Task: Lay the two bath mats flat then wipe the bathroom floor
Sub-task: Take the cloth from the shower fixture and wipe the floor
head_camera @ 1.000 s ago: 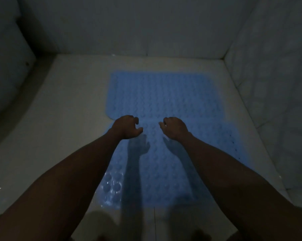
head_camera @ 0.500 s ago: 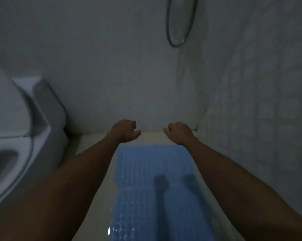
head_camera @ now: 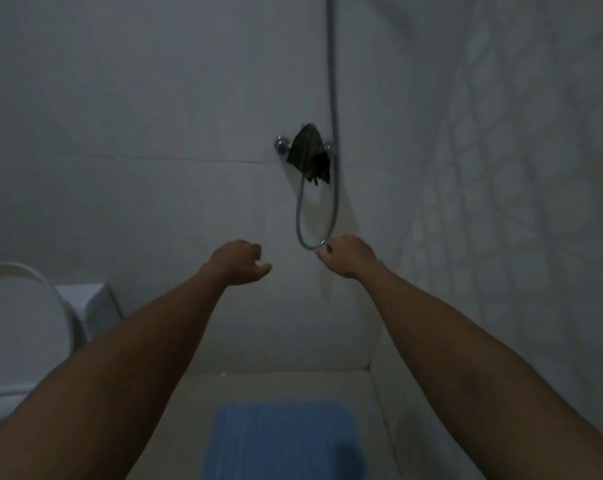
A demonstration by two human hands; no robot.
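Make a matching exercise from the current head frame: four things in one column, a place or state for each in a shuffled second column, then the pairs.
Things:
1. dark cloth
2. blue bath mat
3. toilet
4. shower hose

Places or states:
A. at the left edge of the frame, lid up
B. draped over the wall tap
C. flat on the floor at the bottom of the frame
D. runs down the wall and loops near the right hand

Pairs: 1-B, 2-C, 3-A, 4-D
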